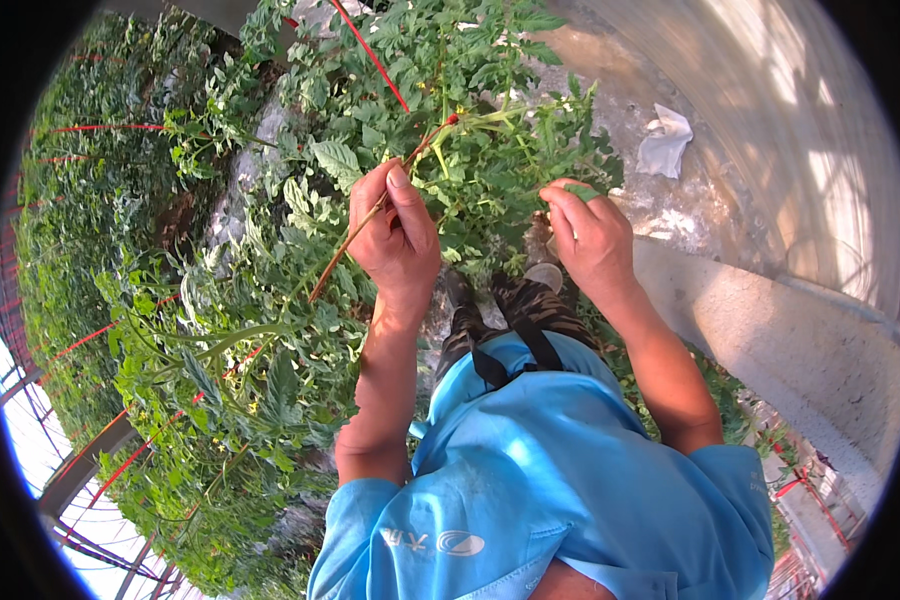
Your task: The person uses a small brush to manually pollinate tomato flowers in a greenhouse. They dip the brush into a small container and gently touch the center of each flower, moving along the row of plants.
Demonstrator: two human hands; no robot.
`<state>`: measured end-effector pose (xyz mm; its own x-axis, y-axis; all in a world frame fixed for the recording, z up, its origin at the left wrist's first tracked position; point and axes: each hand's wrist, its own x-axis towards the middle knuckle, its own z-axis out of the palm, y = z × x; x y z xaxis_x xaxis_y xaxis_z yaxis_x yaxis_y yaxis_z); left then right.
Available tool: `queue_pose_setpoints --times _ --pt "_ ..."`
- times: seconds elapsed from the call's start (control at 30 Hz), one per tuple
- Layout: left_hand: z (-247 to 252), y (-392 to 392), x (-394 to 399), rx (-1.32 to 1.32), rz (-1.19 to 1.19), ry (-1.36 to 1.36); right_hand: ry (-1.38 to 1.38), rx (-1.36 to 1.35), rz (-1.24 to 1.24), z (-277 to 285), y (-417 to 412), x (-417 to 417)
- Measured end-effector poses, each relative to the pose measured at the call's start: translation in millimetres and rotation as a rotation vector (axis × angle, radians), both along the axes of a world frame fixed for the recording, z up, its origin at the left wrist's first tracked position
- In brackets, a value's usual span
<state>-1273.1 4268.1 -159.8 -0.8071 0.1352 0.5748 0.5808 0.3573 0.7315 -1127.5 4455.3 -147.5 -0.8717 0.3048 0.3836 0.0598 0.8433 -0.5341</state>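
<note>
My left hand point(396, 225) pinches a thin reddish-brown strand point(337, 268) between thumb and forefinger; whether it is twine or a stick I cannot tell. It slants up to a red tie point(451, 120) at a pale green stem of a tomato plant point(487, 142). Farther right, my right hand point(592, 236) has its fingers curled together at the edge of the same foliage. A small green leaf point(581, 193) shows between its fingers, and what lies inside the grip is hidden. A taut red string point(371, 56) runs down into the leaves above my left hand.
Dense tomato rows point(105, 247) with red strings fill the left side. A low concrete wall point(780, 330) stands close on my right, near translucent plastic sheeting point(787, 135). A crumpled white scrap point(665, 141) lies on the ground. Metal frame parts point(90, 461) cross the lower left.
</note>
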Motion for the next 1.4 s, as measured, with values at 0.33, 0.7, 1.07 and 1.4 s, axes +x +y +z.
queue_pose_setpoints --times 0.33,0.7,1.07,1.4 --pt "55.3 -35.2 42.1 0.155 -0.026 -0.11 0.002 -0.01 -0.013 -2.1 -0.2 -2.7" --pt "129.4 -84.6 97.0 0.286 -0.286 0.308 -0.114 -0.428 0.421 93.6 -72.5 35.5" --pt "129.9 -76.7 118.2 0.144 -0.682 0.061 0.056 -0.473 0.413 84.1 -121.7 61.9" --pt "144.3 -112.9 111.2 0.246 -0.596 0.169 0.005 -0.43 -0.158 56.6 -89.3 94.4"
